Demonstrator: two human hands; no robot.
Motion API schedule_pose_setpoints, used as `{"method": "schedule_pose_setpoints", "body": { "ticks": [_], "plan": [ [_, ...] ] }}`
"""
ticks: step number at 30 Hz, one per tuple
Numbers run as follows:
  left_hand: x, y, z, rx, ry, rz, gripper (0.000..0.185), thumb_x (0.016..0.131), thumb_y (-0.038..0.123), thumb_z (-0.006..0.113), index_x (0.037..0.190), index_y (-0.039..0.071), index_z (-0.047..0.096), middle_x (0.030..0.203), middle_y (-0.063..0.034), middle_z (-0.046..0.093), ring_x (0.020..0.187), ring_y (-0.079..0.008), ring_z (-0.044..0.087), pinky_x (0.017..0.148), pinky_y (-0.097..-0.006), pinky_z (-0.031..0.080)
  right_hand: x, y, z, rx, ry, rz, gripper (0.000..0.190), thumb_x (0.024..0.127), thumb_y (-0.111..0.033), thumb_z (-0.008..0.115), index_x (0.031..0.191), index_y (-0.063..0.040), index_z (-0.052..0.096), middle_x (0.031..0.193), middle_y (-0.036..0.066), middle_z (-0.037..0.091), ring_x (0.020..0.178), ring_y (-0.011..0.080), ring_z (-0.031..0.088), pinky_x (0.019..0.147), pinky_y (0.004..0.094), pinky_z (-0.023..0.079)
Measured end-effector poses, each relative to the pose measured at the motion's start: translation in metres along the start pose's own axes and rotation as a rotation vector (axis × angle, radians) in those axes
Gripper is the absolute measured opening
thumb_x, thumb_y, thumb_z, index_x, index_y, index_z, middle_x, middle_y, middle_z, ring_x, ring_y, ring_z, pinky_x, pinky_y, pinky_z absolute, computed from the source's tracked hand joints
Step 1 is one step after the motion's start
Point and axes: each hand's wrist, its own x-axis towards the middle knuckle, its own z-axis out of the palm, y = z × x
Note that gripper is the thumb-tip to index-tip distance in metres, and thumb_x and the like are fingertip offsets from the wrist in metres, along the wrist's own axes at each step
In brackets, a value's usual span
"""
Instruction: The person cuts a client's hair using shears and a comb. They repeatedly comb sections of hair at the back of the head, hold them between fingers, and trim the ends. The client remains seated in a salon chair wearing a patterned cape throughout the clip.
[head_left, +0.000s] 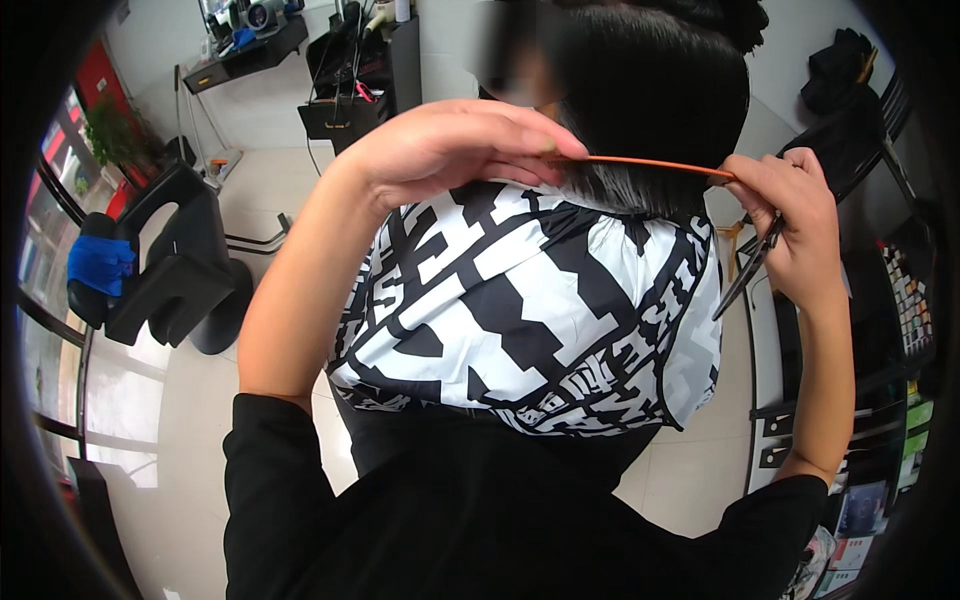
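A seated person's straight black hair (652, 97) hangs down to the collar of a black-and-white patterned salon cape (517, 300). An orange comb (645, 163) lies level across the lower hair. My right hand (795, 217) grips the comb's right end between thumb and fingers, and also holds a pair of dark hair scissors (750, 266), which points down to the left. At the comb's left end is my left hand (465, 146), with its fingers and thumb together on the comb and hair. Part of the hair is gathered up at the top of the head.
A black salon chair (172, 255) with a blue cloth (101, 264) stands at left. A black tool cabinet (405, 67) with cords and a wall shelf (247, 56) are beyond. On the right are a shelf unit with boxes (862, 510) and a dark garment (840, 142).
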Motion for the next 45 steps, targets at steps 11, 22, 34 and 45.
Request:
{"method": "schedule_pose_setpoints", "body": {
  "ticks": [11,22,34,45],
  "plan": [
    [0.026,0.003,0.032,-0.023,-0.120,-0.013,0.041,0.104,0.017,0.049,0.134,-0.009,0.061,0.132,-0.0183,0.067,0.118,-0.0210,0.065,0.106,-0.0305,0.047,-0.014,0.000,0.029,0.164,0.029,0.083,0.012,0.092,-0.011,0.070,0.104,-0.008,0.073,0.069,0.003,0.061,0.060,0.0199,0.050,0.074,0.0327,0.036],
    [0.023,0.001,0.039,0.168,-0.143,-0.064,0.041,0.107,0.021,0.047,0.132,-0.007,0.063,0.138,-0.0179,0.064,0.124,-0.0230,0.064,0.109,-0.0293,0.046,-0.036,-0.030,0.037,-0.002,0.116,0.089,0.012,0.089,-0.010,0.072,0.101,-0.008,0.073,0.072,0.003,0.062,0.063,0.0194,0.056,0.076,0.0346,0.039],
    [0.018,0.001,0.049,0.377,-0.093,-0.045,0.041,0.106,0.028,0.055,0.135,0.002,0.065,0.120,-0.0098,0.073,0.099,-0.0118,0.067,0.095,-0.0269,0.051,-0.029,-0.055,-0.031,-0.301,0.268,-0.092,0.032,0.068,-0.003,0.069,0.100,-0.004,0.074,0.089,0.008,0.068,0.077,0.0219,0.065,0.082,0.0376,0.039],
    [0.022,-0.019,0.042,0.772,-0.084,0.216,0.042,0.105,0.028,0.056,0.136,0.000,0.063,0.075,-0.0105,0.067,0.072,-0.0158,0.065,0.073,-0.0312,0.051,0.031,-0.053,-0.050,-0.772,0.180,-0.180,0.042,0.065,0.001,0.068,0.106,-0.008,0.074,0.090,0.005,0.065,0.076,0.0181,0.063,0.086,0.0343,0.041]
  ]
}}
